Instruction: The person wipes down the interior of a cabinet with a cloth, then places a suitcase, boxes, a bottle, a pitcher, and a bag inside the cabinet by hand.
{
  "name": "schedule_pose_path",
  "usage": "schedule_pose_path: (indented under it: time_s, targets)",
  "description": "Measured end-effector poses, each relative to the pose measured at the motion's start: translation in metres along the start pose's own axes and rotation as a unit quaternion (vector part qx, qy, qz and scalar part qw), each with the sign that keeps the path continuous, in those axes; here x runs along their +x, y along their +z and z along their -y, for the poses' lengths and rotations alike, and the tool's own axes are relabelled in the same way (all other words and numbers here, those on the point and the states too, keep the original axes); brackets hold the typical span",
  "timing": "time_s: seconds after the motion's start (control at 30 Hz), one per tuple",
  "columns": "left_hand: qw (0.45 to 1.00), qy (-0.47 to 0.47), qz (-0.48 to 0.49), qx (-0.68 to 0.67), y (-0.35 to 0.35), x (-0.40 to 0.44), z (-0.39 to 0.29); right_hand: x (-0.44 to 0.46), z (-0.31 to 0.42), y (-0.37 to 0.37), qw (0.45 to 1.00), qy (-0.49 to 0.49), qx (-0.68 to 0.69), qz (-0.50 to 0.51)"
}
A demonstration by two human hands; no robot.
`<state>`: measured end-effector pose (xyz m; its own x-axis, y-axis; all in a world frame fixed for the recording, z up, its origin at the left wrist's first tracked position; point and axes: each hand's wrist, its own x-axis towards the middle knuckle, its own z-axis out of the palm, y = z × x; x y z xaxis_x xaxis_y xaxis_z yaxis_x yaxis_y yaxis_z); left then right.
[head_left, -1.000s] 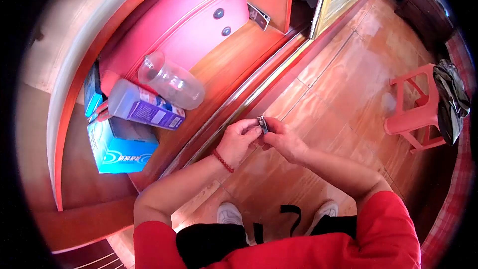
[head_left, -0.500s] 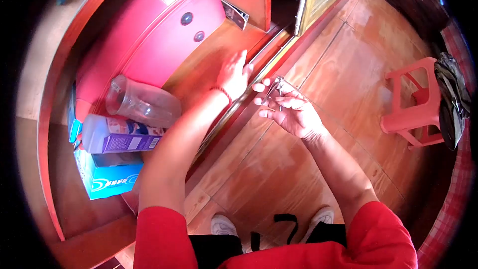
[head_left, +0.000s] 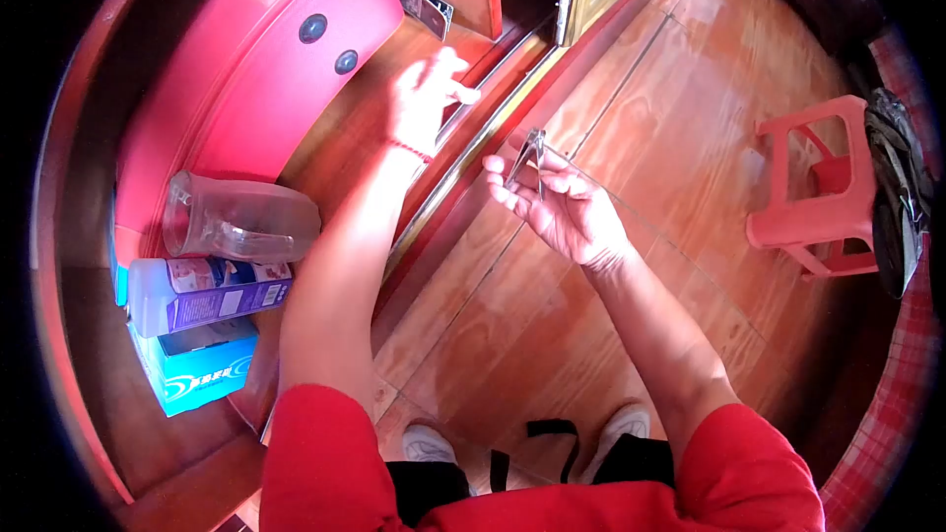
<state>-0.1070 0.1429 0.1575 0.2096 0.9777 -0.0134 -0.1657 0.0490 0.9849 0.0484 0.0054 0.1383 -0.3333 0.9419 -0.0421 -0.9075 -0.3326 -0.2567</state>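
My left hand (head_left: 424, 103) is raised over the wooden cabinet shelf (head_left: 340, 128), fingers apart and nothing in it. A red bead bracelet circles that wrist. In my right hand (head_left: 567, 212), palm up, a small shiny metal nail clipper (head_left: 530, 160) rests between thumb and fingers above the tiled floor. The pink suitcase (head_left: 246, 69) stands on the shelf to the left of my left hand. A clear plastic container (head_left: 241, 219) lies in front of it, beside a purple-labelled box (head_left: 222, 300) and a blue box (head_left: 207, 369).
A pink plastic stool (head_left: 813, 217) with a dark bag (head_left: 895, 187) on it is at the right. The sliding door track (head_left: 483, 138) runs diagonally beside my hands. A small card-like item (head_left: 424, 8) leans near the cabinet panel.
My hands have parted. My left hand has let go and moved up and left over the shelf. My right hand has turned palm up with the clipper. The view has shifted.
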Motion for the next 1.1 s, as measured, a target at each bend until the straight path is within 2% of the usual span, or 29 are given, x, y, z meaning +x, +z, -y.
schedule_pose_path:
  time_s: [0.1, 0.17, 0.2, 0.23, 0.33, 0.37, 0.5, 0.57, 0.67, 0.8, 0.9, 0.97, 1.03, 1.1]
  targets:
    - [0.996, 0.087, 0.004, 0.014, 0.001, -0.044, -0.014, 0.007, -0.003, -0.001, 1.0, -0.005, 0.015, -0.011]
    - [0.98, 0.146, 0.015, 0.131, -0.003, -0.068, -0.001, 0.008, -0.005, -0.003, 1.0, -0.02, -0.014, -0.007]
    - [0.981, 0.132, 0.018, 0.138, -0.002, -0.08, 0.001, 0.008, -0.005, -0.003, 1.0, -0.019, -0.016, -0.011]
    - [0.983, 0.067, 0.027, 0.167, -0.001, -0.09, -0.001, 0.009, -0.006, -0.005, 1.0, -0.019, -0.015, -0.012]
    - [0.949, 0.12, 0.045, 0.287, -0.006, -0.105, 0.009, 0.01, -0.01, -0.009, 0.997, -0.024, -0.047, -0.055]
    - [0.949, 0.117, 0.049, 0.288, -0.007, -0.106, 0.01, 0.009, -0.012, -0.01, 0.995, -0.029, -0.071, -0.063]
    - [0.909, 0.254, 0.007, 0.331, -0.006, -0.099, 0.016, 0.007, -0.014, -0.024, 0.987, -0.022, -0.14, -0.077]
    - [0.877, 0.296, 0.02, 0.379, -0.007, -0.089, 0.017, 0.005, -0.012, -0.026, 0.982, -0.014, -0.153, -0.107]
    - [0.873, 0.237, 0.041, 0.423, -0.008, -0.085, 0.024, 0.001, -0.013, -0.034, 0.96, -0.023, -0.233, -0.153]
    - [0.901, 0.195, 0.035, 0.385, -0.007, -0.084, 0.025, -0.007, -0.015, -0.039, 0.928, -0.04, -0.31, -0.204]
    - [0.879, 0.206, 0.04, 0.428, -0.004, -0.082, 0.022, -0.016, -0.023, -0.043, 0.931, -0.043, -0.292, -0.213]
    - [0.894, 0.179, 0.029, 0.409, -0.002, -0.082, 0.023, -0.021, -0.031, -0.048, 0.935, -0.047, -0.284, -0.209]
    - [0.897, 0.171, 0.021, 0.407, -0.002, -0.081, 0.024, -0.024, -0.036, -0.045, 0.901, -0.033, -0.35, -0.253]
    - [0.886, 0.181, 0.023, 0.427, -0.001, -0.081, 0.021, -0.029, -0.041, -0.047, 0.9, -0.034, -0.35, -0.258]
